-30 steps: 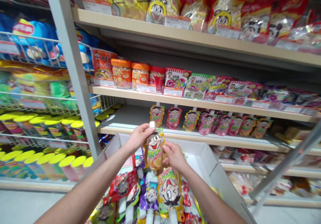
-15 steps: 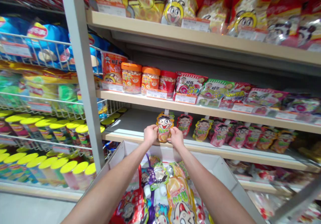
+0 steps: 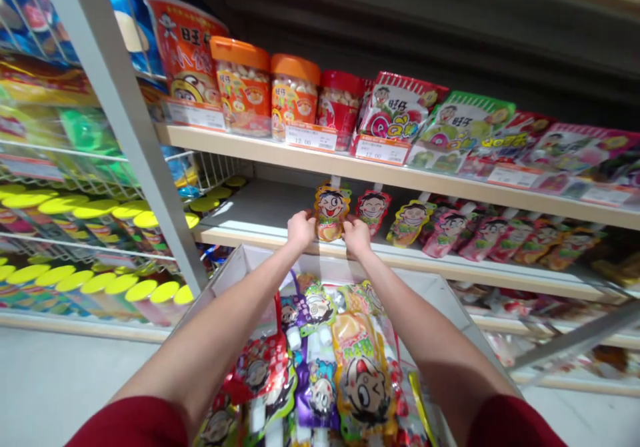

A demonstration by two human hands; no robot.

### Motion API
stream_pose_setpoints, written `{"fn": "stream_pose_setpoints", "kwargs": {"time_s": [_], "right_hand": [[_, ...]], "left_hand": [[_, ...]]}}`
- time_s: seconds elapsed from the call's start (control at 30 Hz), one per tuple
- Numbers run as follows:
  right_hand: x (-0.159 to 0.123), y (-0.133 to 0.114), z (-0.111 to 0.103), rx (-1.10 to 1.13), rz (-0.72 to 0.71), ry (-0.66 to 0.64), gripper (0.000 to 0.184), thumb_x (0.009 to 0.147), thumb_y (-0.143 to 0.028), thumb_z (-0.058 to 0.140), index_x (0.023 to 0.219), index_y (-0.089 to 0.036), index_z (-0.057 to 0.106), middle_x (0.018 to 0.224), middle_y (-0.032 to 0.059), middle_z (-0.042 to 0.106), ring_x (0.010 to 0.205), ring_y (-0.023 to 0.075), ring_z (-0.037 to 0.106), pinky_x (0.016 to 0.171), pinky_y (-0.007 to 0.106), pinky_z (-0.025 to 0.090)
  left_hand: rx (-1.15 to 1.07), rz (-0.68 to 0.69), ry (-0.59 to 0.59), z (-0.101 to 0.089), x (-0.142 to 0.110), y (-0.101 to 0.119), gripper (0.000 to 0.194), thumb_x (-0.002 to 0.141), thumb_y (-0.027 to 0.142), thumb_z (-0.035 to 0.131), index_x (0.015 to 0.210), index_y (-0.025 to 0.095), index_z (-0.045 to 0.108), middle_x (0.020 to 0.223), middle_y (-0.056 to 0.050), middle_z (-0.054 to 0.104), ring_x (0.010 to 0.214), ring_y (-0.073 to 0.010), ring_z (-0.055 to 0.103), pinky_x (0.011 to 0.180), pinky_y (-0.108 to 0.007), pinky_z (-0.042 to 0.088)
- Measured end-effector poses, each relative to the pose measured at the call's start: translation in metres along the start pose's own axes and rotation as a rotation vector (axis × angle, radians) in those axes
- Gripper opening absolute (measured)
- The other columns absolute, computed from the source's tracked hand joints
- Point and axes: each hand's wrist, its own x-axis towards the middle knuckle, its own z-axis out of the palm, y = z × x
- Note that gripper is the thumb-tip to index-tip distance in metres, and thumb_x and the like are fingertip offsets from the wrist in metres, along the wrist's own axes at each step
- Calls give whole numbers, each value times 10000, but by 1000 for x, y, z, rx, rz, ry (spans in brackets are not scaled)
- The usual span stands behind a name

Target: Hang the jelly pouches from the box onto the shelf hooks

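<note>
An orange spouted jelly pouch (image 3: 331,215) with a winking cartoon face stands upright at the front of the lower shelf (image 3: 260,215). My left hand (image 3: 302,229) pinches its left edge, and my right hand (image 3: 357,235) is closed at its lower right edge. Just right of it stands a red pouch (image 3: 373,208), then a yellow-green pouch (image 3: 411,223). Below my forearms, a light-coloured box (image 3: 430,284) holds several pouches, among them a large orange one (image 3: 361,360) and a purple one (image 3: 320,393).
Several pink and orange pouches (image 3: 480,236) line the shelf to the right. Above are tubs (image 3: 295,93) and gummy bags (image 3: 400,110) behind price tags. A grey post (image 3: 120,113) and wire racks of yellow-lidded cans (image 3: 100,213) stand at left.
The camera view has tipped downward and come closer, so the top shelf has left the picture and my red sleeves show. Both hands stay at the orange pouch's sides.
</note>
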Motion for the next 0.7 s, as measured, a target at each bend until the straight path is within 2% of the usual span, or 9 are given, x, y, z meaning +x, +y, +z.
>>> {"fn": "stream_pose_setpoints", "kwargs": {"time_s": [0.1, 0.17, 0.27, 0.37, 0.43, 0.53, 0.63, 0.7], "right_hand": [[-29, 2, -21, -50, -128, -35, 303, 705, -166, 411, 983, -115, 520, 969, 93, 581, 871, 144, 540, 789, 271, 404], [-63, 5, -39, -98, -186, -139, 297, 706, -145, 406, 973, -131, 534, 965, 76, 589, 879, 138, 538, 806, 276, 391], [-118, 11, -66, -212, -226, -331, 258, 734, -163, 384, 908, -178, 574, 915, 38, 610, 854, 138, 542, 786, 287, 396], [-156, 15, -84, -319, -324, -499, 261, 748, -164, 378, 926, -198, 566, 944, 28, 595, 884, 140, 519, 795, 288, 380], [-165, 18, -89, -384, -349, -525, 270, 745, -176, 392, 971, -179, 541, 996, 53, 570, 931, 152, 492, 817, 294, 359], [-162, 22, -89, -433, -281, -485, 255, 732, -202, 411, 944, -145, 541, 970, 82, 572, 900, 167, 495, 789, 298, 361], [-155, 27, -85, -380, -136, -459, 171, 701, -226, 438, 778, -140, 564, 759, 43, 595, 691, 139, 517, 646, 257, 391], [-153, 28, -86, -301, -24, -423, 145, 679, -251, 450, 663, -137, 539, 625, 9, 552, 576, 113, 478, 545, 222, 371]], "left_hand": [[-112, 51, -87, -8, -30, -8, 368, 670, 140, 418, 1017, 79, 523, 1007, -111, 577, 897, -150, 536, 790, -231, 387], [-139, 82, -228, -14, -61, -12, 368, 672, 143, 415, 1021, 84, 517, 1011, -98, 577, 895, -144, 537, 802, -242, 389], [-50, 170, -453, -24, -110, -10, 341, 675, 161, 418, 991, 130, 544, 1001, -64, 586, 914, -156, 524, 818, -268, 376], [66, 297, -669, -31, -149, -2, 291, 662, 146, 419, 894, 183, 590, 914, -28, 618, 844, -160, 541, 768, -264, 386], [138, 363, -752, -32, -165, 2, 265, 649, 122, 409, 814, 182, 608, 826, -25, 630, 759, -153, 551, 709, -246, 393], [227, 430, -752, -31, -177, 5, 251, 625, 93, 396, 740, 162, 607, 752, -33, 623, 697, -146, 543, 661, -227, 387], [240, 454, -741, -30, -180, 3, 273, 625, 97, 391, 784, 164, 602, 799, -40, 621, 734, -150, 543, 685, -230, 382], [215, 431, -748, -31, -179, 1, 309, 630, 107, 392, 854, 176, 593, 864, -36, 618, 785, -154, 541, 723, -237, 376]]}}
